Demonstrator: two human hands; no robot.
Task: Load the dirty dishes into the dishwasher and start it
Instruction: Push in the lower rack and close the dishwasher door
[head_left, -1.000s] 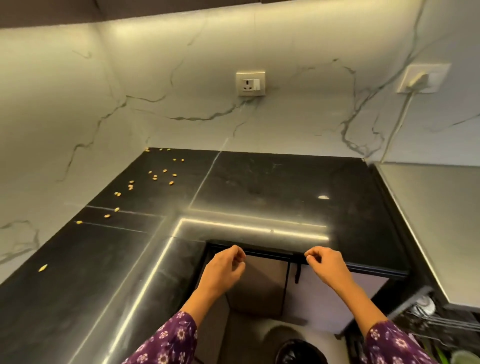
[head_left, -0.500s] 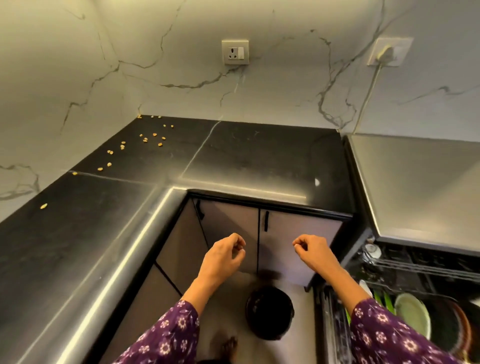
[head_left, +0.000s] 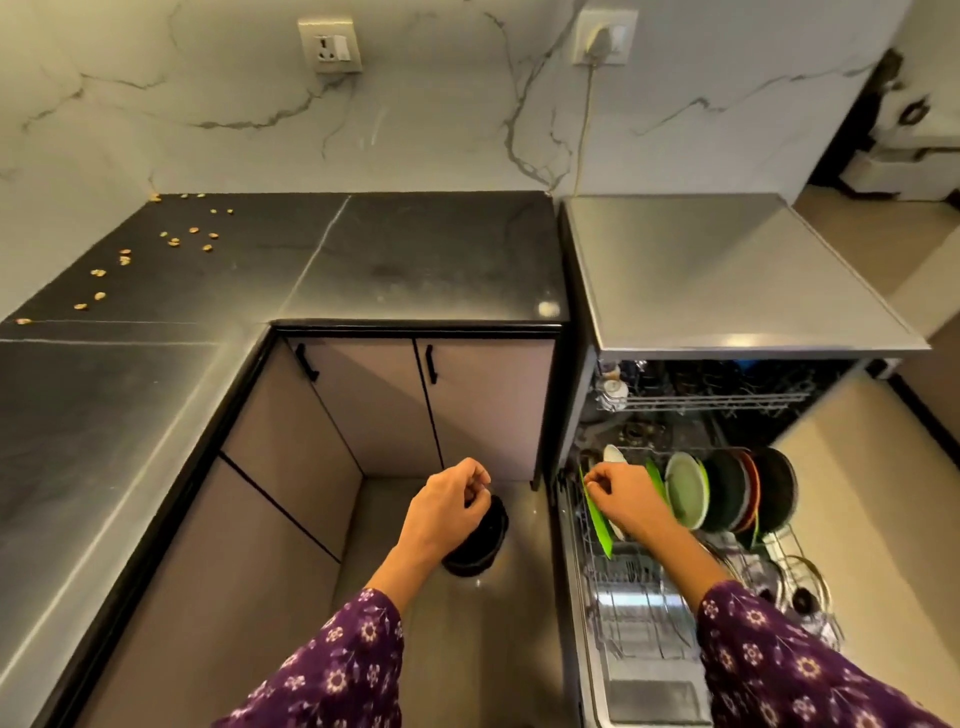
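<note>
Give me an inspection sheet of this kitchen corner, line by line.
Surface: black countertop, L-shaped, glossy.
Job's things: dishwasher open; lower rack pulled out, plates standing on edge in it.
Clutter: pale crumbs scattered on the countertop's back left; black round container on the floor.
Grippers: left hand and right hand raised, fingers curled, nothing seen in them.
Cables: pale cord runs down from a wall plug toward the dishwasher's back.
Surroundings: marbled wall; unused socket; closed cabinets.

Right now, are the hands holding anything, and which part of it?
Nothing is held. Both the left hand and the right hand have curled fingers with nothing in them; the right one hovers over the dishwasher rack.
</note>
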